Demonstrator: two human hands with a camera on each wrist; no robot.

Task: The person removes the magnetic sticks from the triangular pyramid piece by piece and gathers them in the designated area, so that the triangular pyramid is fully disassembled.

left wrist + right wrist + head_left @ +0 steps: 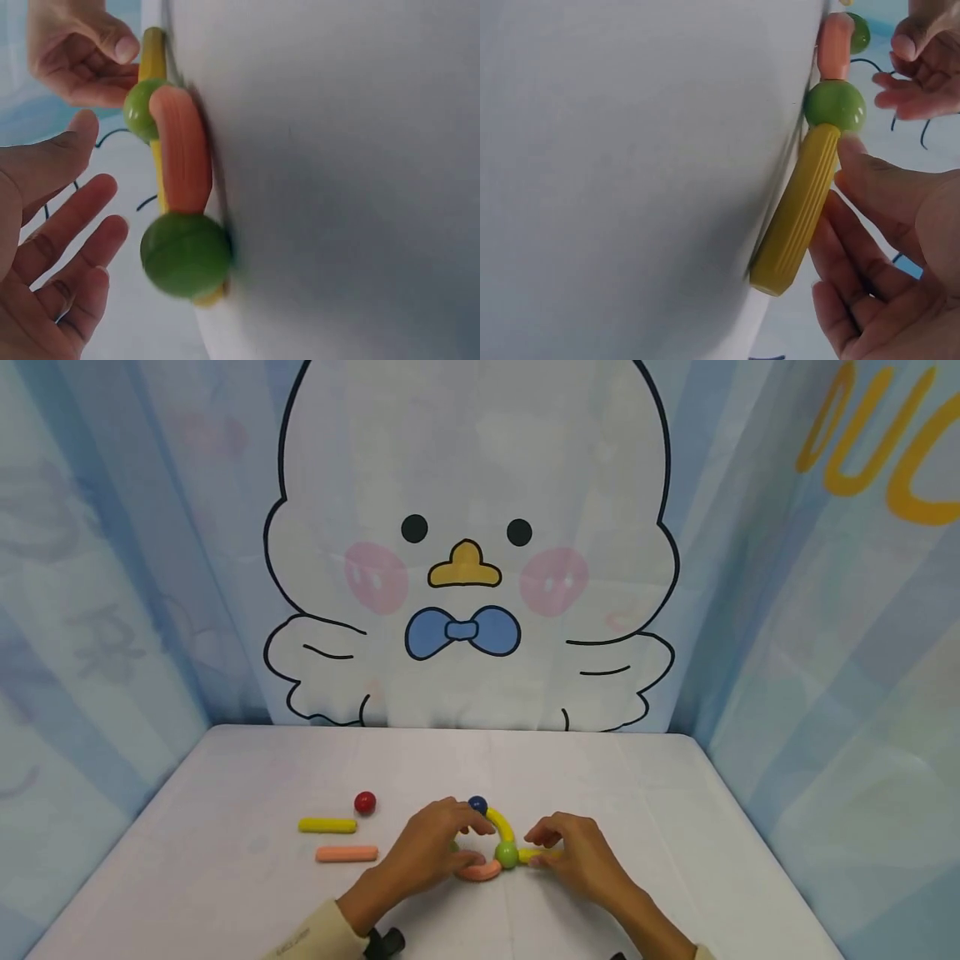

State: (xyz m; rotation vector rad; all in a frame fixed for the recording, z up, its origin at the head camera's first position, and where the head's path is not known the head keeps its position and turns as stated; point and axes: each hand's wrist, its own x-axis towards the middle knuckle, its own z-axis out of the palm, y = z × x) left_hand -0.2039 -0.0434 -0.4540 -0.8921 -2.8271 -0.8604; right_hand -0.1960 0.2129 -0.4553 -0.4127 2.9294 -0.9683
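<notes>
Balls and sticks lie joined in a curved shape on the table: a blue ball [477, 804], a curved yellow stick [501, 824], a green ball [507, 855], a curved peach stick [480, 872] and another green ball [186, 255]. A straight yellow stick [796, 214] extends to the right from the first green ball. My left hand [438, 839] hovers over the left part, fingers apart and holding nothing. Beside the straight yellow stick is my right hand [581, 856], its thumb tip close to the green ball and its fingers loosely bent behind the stick.
Left of the hands lie a red ball [365, 802], a straight yellow stick [327, 825] and a straight peach stick [347, 854]. The white table [637, 785] is bordered by a printed curtain [465, 685] behind and at both sides.
</notes>
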